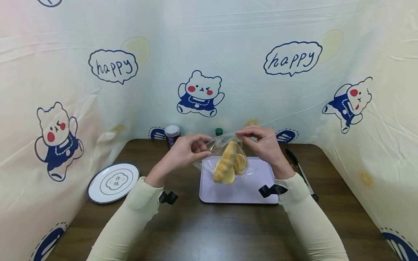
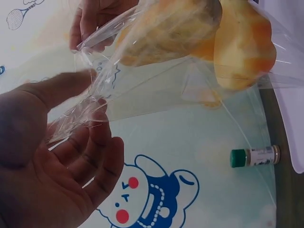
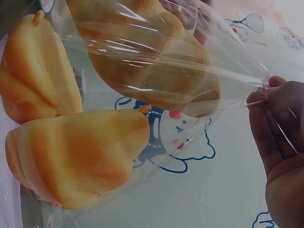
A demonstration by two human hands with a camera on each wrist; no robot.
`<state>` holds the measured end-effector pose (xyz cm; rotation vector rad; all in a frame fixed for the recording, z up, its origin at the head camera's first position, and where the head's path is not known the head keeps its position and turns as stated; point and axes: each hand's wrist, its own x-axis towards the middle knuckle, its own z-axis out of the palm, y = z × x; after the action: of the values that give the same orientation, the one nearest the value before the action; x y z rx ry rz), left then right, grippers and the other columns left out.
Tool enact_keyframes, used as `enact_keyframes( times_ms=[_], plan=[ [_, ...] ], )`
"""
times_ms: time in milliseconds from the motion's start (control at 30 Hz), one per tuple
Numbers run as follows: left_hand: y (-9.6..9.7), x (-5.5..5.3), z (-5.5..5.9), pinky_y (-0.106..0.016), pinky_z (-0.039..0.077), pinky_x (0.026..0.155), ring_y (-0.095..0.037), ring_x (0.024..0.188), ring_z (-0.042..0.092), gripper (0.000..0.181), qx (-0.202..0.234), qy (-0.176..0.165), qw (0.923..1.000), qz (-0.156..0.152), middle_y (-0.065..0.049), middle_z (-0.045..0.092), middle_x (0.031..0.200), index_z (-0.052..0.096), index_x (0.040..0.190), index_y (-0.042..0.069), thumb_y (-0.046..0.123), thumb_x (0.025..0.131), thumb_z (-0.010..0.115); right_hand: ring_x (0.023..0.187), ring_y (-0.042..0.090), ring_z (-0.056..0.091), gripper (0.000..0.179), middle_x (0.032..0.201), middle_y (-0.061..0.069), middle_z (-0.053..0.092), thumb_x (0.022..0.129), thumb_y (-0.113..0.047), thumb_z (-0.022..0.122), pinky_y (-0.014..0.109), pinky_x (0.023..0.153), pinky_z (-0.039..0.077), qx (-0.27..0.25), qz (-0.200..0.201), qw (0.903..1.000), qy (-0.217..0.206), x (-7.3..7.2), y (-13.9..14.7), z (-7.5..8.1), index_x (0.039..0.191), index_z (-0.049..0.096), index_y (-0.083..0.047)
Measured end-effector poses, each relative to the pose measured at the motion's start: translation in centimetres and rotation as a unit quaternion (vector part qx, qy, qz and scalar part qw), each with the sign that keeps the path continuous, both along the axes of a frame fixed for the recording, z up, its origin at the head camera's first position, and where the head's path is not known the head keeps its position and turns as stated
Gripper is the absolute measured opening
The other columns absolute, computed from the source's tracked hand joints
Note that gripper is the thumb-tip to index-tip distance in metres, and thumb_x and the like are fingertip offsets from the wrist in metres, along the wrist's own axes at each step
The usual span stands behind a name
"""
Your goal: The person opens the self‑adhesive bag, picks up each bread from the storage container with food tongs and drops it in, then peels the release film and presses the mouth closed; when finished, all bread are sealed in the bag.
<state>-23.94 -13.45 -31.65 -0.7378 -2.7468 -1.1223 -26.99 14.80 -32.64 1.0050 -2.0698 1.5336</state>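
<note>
A clear plastic bag point(image 1: 210, 165) with several bread rolls point(image 1: 226, 163) in it hangs above a lavender tray point(image 1: 261, 185). My right hand point(image 1: 262, 143) pinches the bag's gathered top corner between thumb and fingertips, as the right wrist view also shows. On the other side my left hand point(image 1: 187, 150) grips the bag's crumpled edge between thumb and fingers. In the left wrist view the rolls point(image 2: 244, 47) hang beyond that hand, their upper part cut off. Golden-brown rolls point(image 3: 76, 156) press against the plastic in the right wrist view.
To the left lies a white plate point(image 1: 114, 183) with a dark rim. A white-lidded jar point(image 1: 172, 135) and a green-capped bottle point(image 1: 219, 131) stand at the table's back. Right of the tray lies a black-handled utensil point(image 1: 302, 174). A printed curtain point(image 1: 241, 90) surrounds the brown table.
</note>
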Motion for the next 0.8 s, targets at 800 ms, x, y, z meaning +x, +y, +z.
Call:
enact_keyframes(
  times_ms=[800],
  plan=[
    [-3.0, 0.6, -0.2, -0.035, 0.059, 0.082, -0.015, 0.096, 0.061, 0.039, 0.022, 0.023, 0.9975, -0.063, 0.008, 0.064, 0.121, 0.068, 0.118, 0.03, 0.016, 0.084, 0.081, 0.091, 0.009, 0.069, 0.014, 0.097, -0.012, 0.075, 0.089, 0.004, 0.069, 0.019, 0.078, 0.057, -0.063, -0.006, 0.998, 0.01, -0.1, 0.9, 0.4, 0.102, 0.074, 0.008]
  ],
)
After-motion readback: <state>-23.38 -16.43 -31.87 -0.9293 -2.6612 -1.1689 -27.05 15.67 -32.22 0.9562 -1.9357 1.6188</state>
